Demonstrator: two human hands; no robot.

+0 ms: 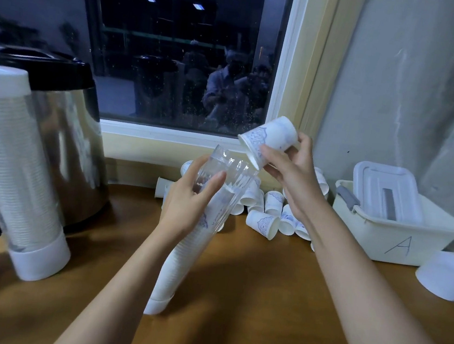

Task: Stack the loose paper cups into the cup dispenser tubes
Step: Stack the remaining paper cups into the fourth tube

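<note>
Bare table [248, 301] lies open between the forearms. On it rests the capped foot of a tilted clear dispenser tube [182, 257], partly filled. The left hand [189, 198] grips the tube near its open mouth. Just above that mouth, the right hand [290, 173] pinches an inverted paper cup [269, 137]. Loose cups [268, 219] lie behind, against the wall, with a white bin [399, 236] to the right and a full dispenser [14, 164] to the left.

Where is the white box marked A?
In the head view, the box sits on the table at the right, by the wall, just right of the loose cups.
</note>
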